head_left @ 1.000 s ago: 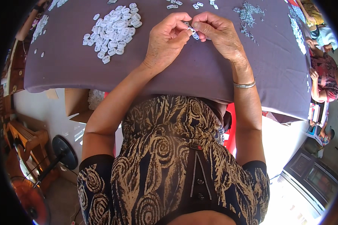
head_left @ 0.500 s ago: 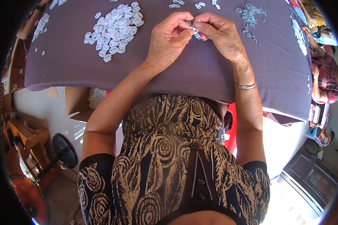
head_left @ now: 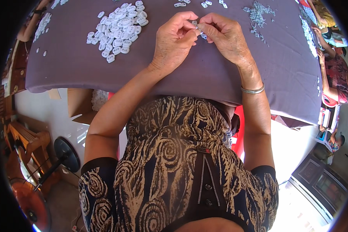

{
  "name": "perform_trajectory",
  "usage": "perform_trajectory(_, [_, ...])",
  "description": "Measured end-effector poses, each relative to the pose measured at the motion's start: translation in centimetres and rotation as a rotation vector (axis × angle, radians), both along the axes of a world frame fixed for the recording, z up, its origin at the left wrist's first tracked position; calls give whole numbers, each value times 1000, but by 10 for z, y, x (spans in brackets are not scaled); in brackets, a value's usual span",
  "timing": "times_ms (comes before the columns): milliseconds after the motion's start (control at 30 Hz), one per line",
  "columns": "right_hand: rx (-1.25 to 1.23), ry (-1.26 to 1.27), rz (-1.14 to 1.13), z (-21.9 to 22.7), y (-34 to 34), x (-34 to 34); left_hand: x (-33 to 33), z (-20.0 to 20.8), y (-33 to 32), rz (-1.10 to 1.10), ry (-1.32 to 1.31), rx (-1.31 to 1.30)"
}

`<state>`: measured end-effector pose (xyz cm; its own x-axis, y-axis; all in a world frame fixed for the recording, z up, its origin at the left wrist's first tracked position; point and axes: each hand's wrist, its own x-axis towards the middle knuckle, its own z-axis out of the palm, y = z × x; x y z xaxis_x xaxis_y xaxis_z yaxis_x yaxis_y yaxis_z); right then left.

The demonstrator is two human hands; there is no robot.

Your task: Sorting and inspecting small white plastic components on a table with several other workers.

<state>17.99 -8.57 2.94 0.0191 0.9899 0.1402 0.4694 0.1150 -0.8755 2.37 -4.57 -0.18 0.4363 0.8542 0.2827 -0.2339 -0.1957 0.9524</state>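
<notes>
Over the cloth-covered table my left hand (head_left: pixel 171 43) and my right hand (head_left: pixel 230 39) meet fingertip to fingertip. Both are closed in a pinch on a small white plastic piece (head_left: pixel 197 28), mostly hidden by the fingers. A few more white pieces (head_left: pixel 203 36) show on the cloth just behind and below the fingertips. To the left lies a heap of small white oval plastic pieces with two holes (head_left: pixel 118 33). Beyond my right hand is a scattered pile of tiny silvery metal parts (head_left: pixel 259 16), too small to make out singly.
Small groups of white pieces (head_left: pixel 206 4) lie along the table's far side. Another person's arm (head_left: pixel 27 29) rests at the left edge; other people (head_left: pixel 336 73) sit at the right. A fan (head_left: pixel 67 154) and an open cardboard box (head_left: pixel 79 104) stand below the dark tablecloth (head_left: pixel 212 73).
My fingertips have closed further over the small white piece, so less of it shows. Both hands stay in nearly the same place. A person at the right has shifted an arm.
</notes>
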Motion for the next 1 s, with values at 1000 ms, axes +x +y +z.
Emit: perform_trajectory(1000, [78,94,-310,3,1,38,-7,1,13,3,88,22])
